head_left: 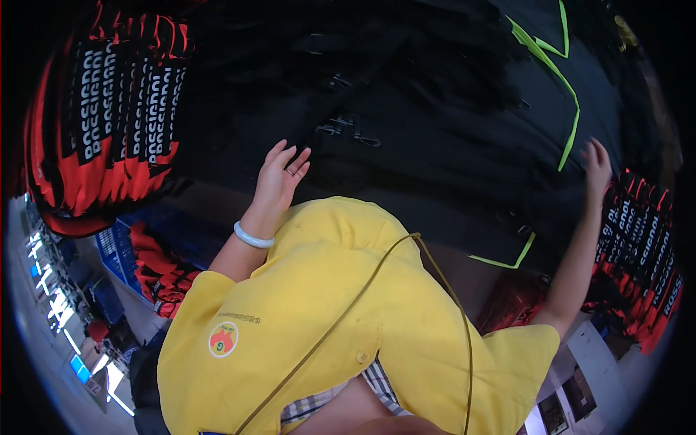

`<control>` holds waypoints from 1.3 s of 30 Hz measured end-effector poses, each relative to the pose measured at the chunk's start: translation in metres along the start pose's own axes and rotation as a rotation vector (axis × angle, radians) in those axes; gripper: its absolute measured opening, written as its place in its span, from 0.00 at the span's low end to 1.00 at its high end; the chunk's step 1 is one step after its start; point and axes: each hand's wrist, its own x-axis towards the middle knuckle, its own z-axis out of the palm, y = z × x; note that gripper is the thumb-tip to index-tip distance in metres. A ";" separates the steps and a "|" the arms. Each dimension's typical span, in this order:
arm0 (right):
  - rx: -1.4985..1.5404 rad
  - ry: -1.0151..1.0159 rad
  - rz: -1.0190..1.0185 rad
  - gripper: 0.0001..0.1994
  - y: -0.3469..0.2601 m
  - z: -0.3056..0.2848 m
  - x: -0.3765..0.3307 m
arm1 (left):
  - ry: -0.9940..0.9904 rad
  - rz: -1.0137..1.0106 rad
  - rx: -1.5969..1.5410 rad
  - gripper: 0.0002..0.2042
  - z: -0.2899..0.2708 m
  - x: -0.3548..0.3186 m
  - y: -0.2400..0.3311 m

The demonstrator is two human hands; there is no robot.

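Note:
Black fabric (435, 167) is spread over the work surface in front of me. My left hand (283, 172) hovers at its near edge with the fingers apart and nothing in them. A little beyond that hand, several dark plastic hooks (348, 130) lie on the fabric. Out to the right, my right hand (597, 165) has its fingers stretched out, and no held item shows. It is beside a stack of red and black printed fabric pieces (634, 239). Bright green edging (571, 109) runs along the dark material near that hand.
Another thick stack of red and black printed pieces (123, 116) hangs over the left edge. Below it stands a blue plastic crate (116, 257), with more red and black pieces (163, 268) beside it. A short green strip (518, 262) lies at the near right edge.

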 end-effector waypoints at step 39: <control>1.672 0.019 0.228 0.10 -0.129 0.116 -0.245 | -0.611 0.069 -0.557 0.17 -0.009 0.047 0.090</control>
